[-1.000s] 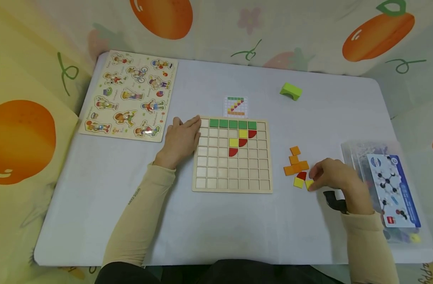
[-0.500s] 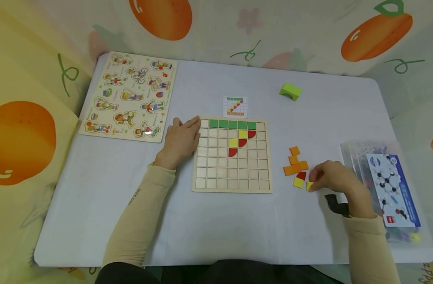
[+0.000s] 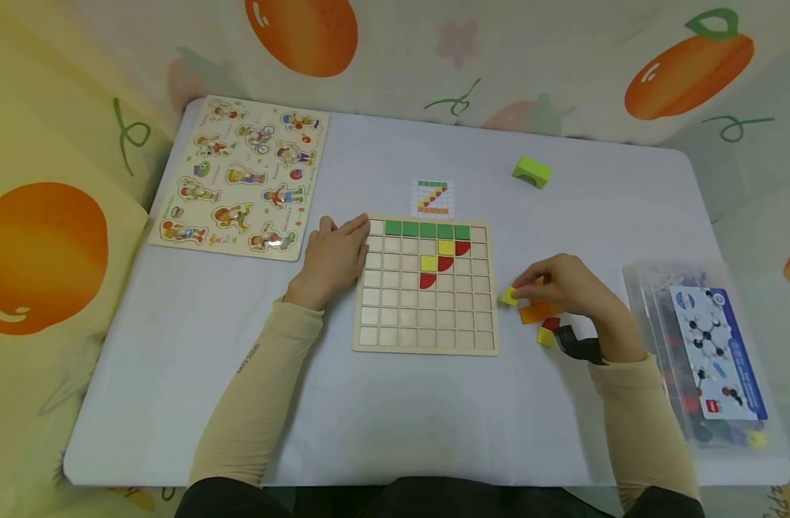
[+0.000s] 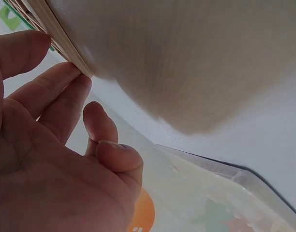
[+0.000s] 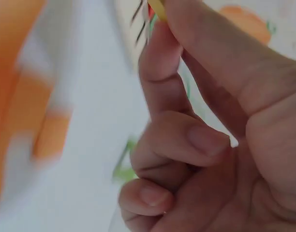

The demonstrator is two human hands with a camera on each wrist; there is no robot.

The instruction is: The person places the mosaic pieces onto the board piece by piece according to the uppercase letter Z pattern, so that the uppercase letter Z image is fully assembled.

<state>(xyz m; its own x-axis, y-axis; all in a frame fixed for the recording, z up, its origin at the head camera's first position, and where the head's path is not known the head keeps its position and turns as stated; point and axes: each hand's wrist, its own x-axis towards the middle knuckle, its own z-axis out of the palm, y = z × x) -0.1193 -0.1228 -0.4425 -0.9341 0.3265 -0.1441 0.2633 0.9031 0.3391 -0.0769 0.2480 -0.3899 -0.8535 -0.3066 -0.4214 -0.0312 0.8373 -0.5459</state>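
Observation:
The wooden grid board [image 3: 426,344] lies mid-table, with green squares, yellow squares and red quarter-circle tiles set in its upper cells. My left hand [image 3: 333,255] touches its upper left edge; in the left wrist view extended fingertips [image 4: 82,77] meet the board's edge [image 4: 66,41]. Between thumb and index finger my right hand [image 3: 566,288] pinches a yellow square tile [image 3: 509,296], held just right of the board. Beneath that hand lie orange tiles [image 3: 534,312], partly hidden, beside a red tile [image 3: 552,324] and another yellow tile [image 3: 545,337]. A pattern card [image 3: 432,198] touches or nearly touches the board's top edge.
A picture puzzle board [image 3: 239,176] lies at the back left. Toward the back right stands a green arch block [image 3: 532,172]. A clear plastic box [image 3: 647,277] with a blue and white label sits at the right edge.
My right hand has lifted the yellow tile from the loose pile and carried it left and upward toward the board. The left hand stays at the board's edge.

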